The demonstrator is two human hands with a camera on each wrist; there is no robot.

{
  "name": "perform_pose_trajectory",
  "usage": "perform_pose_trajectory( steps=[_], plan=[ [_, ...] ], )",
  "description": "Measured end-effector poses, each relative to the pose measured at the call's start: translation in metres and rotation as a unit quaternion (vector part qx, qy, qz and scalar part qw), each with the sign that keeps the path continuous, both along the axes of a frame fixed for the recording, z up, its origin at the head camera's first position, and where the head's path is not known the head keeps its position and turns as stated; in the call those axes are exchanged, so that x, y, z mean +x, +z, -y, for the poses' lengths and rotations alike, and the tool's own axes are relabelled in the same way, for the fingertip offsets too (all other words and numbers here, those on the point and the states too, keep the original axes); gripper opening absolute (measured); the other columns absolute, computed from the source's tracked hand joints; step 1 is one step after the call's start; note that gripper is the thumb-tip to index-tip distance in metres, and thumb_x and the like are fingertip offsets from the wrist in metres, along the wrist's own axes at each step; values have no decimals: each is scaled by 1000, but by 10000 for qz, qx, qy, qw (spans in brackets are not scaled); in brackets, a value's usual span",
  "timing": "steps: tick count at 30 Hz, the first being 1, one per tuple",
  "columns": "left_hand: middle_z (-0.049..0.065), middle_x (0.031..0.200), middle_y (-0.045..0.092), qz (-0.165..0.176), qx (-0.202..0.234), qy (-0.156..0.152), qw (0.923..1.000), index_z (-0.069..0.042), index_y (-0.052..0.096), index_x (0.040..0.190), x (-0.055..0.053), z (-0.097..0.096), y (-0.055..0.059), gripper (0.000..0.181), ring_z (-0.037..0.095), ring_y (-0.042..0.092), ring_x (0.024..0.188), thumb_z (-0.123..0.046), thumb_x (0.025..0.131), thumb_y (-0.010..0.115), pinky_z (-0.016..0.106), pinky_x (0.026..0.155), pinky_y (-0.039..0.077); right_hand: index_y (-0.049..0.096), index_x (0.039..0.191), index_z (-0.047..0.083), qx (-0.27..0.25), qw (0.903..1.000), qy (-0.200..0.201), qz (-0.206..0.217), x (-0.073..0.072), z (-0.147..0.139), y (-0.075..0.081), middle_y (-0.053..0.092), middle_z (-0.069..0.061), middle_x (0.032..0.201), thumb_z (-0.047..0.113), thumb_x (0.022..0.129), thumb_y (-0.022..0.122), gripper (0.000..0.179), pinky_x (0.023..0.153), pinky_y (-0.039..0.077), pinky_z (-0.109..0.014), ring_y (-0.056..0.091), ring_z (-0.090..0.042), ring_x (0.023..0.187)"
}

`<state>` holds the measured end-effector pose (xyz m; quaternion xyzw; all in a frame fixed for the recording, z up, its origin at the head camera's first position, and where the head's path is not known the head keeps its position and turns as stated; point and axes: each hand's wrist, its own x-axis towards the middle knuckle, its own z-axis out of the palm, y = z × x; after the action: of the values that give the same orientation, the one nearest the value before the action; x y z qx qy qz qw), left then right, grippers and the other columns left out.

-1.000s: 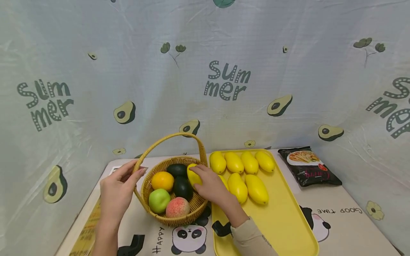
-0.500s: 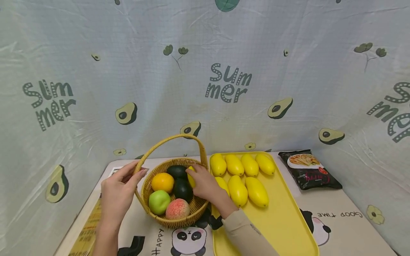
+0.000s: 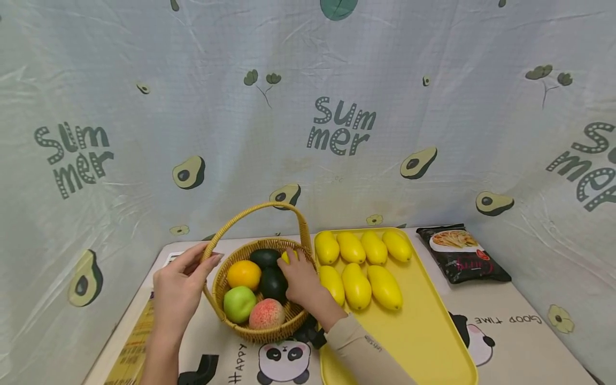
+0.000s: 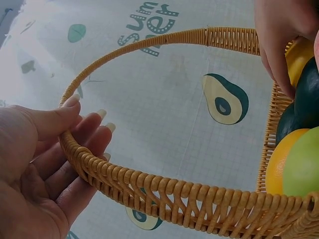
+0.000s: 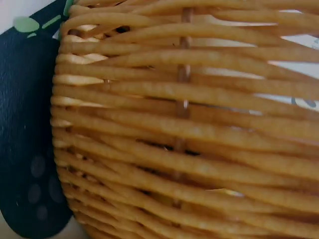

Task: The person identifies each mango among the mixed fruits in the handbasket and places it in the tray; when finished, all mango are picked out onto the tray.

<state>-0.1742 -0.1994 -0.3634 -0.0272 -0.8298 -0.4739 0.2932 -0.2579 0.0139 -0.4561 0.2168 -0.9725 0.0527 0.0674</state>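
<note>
A woven basket [image 3: 260,334] with a tall arched handle [image 3: 250,209] stands left of the yellow tray. In it lie an orange [image 3: 244,275], a green apple [image 3: 239,304], a peach [image 3: 267,314], and two dark green avocado-like fruits [image 3: 274,284]. My left hand [image 3: 180,286] holds the handle's left side between thumb and fingers, as the left wrist view shows on the handle [image 4: 144,179]. Inside the basket's right side, my right hand [image 3: 304,283] has its fingers around a yellow mango [image 3: 287,256], mostly hidden under them. The right wrist view shows only the basket's weave [image 5: 189,124] and the printed cloth.
On the yellow tray [image 3: 414,342], several mangoes [image 3: 356,286] lie in two rows. A black food packet [image 3: 464,254] lies right of the tray. A printed curtain [image 3: 269,133] rises behind the table. The handle arches over the basket.
My right hand has moved slightly left and deeper into the basket with the mango, which now shows less beneath the fingers. My left hand keeps its hold on the handle.
</note>
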Motion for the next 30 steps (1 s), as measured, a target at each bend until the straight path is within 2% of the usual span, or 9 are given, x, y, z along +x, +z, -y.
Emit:
perform_pose_trajectory(
  steps=[8, 16, 24, 30],
  plan=[
    [6, 100, 77, 56, 41, -65, 10000, -19, 73, 120, 0, 0, -2, 32, -10, 66, 85, -19, 88, 75, 8, 73, 53, 57, 138, 20, -234, 9997, -36, -14, -1, 2, -12, 42, -15, 151, 25, 76, 82, 66, 102, 46, -59, 40, -42, 138],
    [6, 98, 78, -88, 16, -47, 9999, -19, 73, 118, 0, 0, -2, 31, -9, 67, 83, -18, 88, 76, 8, 72, 53, 59, 136, 20, -218, 9997, 82, 21, 2, 1, -7, 49, -12, 146, 26, 76, 82, 64, 104, 43, -62, 42, -42, 138],
    [7, 97, 77, -152, -24, -62, 9999, -18, 74, 118, -1, 1, -1, 30, -10, 66, 83, -16, 88, 76, 8, 72, 53, 64, 128, 20, 60, 9994, 67, -346, 5, 0, -4, 56, -8, 137, 29, 75, 81, 57, 98, 50, -55, 50, -34, 131],
    [7, 98, 77, -108, -24, -83, 9999, -17, 73, 119, -1, 1, -1, 31, -10, 66, 84, -17, 88, 76, 8, 72, 53, 62, 132, 19, 163, 9983, 47, -550, 5, -5, -4, 56, -10, 138, 25, 77, 80, 58, 97, 52, -47, 54, -31, 126]
  ],
)
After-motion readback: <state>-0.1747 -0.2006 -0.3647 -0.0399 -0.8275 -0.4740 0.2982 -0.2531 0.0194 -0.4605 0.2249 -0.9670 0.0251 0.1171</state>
